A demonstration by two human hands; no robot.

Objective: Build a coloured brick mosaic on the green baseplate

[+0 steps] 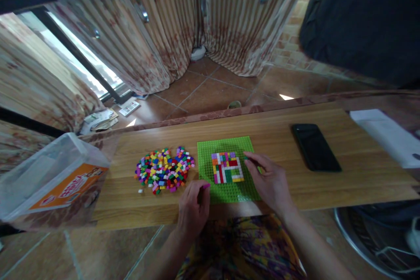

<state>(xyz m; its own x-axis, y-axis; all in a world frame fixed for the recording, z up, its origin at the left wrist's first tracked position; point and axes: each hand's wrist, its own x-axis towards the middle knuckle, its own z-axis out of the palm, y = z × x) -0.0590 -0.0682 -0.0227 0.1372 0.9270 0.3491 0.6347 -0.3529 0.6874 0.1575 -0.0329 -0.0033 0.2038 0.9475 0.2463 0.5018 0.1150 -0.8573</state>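
While the left hand (pixel 194 208) pinches a magenta brick (pixel 206 186) between closed fingertips, the right hand (pixel 271 179) pinches a dark-green brick (pixel 246 156); between their fingers lies the brick mosaic (pixel 228 168) on its lime-green studded baseplate (pixel 226 195), loose bricks (pixel 164 170) leftward.

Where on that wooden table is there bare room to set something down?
Bare wood shows between the green baseplate and the black phone, beyond the right hand; another strip of the wooden table runs behind the brick pile. It's crowded at the pile and on the baseplate, with the left hand at its near corner.
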